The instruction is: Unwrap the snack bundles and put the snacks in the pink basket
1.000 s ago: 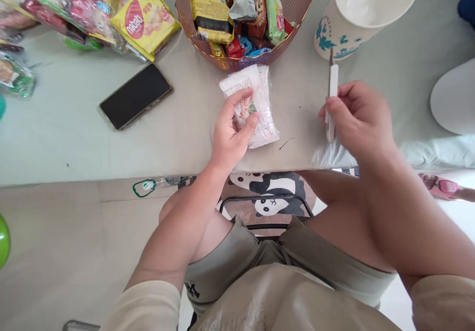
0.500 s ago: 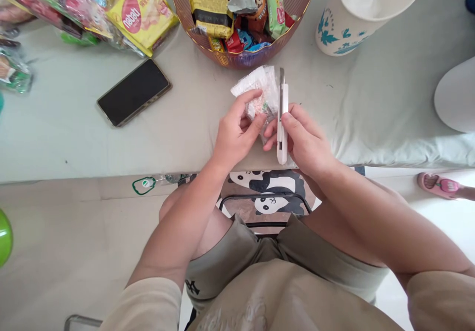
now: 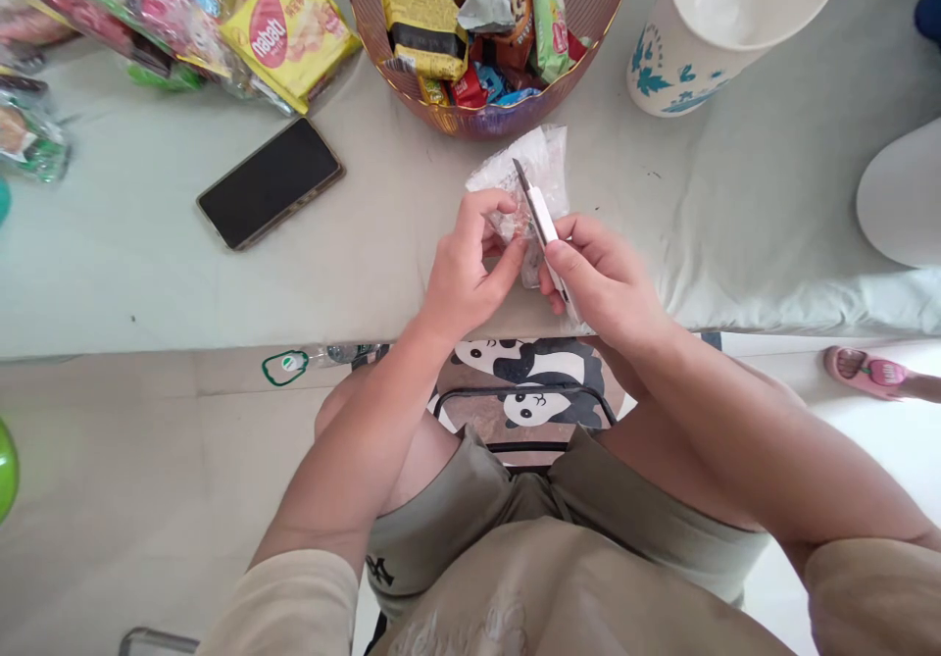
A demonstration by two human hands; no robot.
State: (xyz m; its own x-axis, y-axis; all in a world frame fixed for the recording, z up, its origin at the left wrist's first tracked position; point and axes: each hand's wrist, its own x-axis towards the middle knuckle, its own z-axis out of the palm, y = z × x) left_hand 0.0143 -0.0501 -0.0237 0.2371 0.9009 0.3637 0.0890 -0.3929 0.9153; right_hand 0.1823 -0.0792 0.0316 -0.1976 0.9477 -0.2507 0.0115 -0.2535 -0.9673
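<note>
My right hand (image 3: 599,269) is closed around a white box cutter (image 3: 542,217). Its metal blade is out and points up and to the left. Beneath the cutter lies a crinkled clear and white plastic snack wrapper (image 3: 548,161) with reddish print. The fingers of my left hand (image 3: 474,259) are curled over the left side of this wrapper and pinch it. The blade overlaps the wrapper in this view; whether it touches the plastic I cannot tell. My fingers hide the wrapper's lower part.
A ribbed glass bowl (image 3: 470,125) of packaged snacks stands behind the wrapper. To its left are a yellow snack packet (image 3: 290,33), several more packets and a phone (image 3: 271,183). A paper cup (image 3: 666,77) stands at the right. The table's front edge runs just before my lap.
The box cutter has swung from nearly upright to slanting left, so its blade now crosses over the wrapper. The wrapper has turned slightly and spread at the top.
</note>
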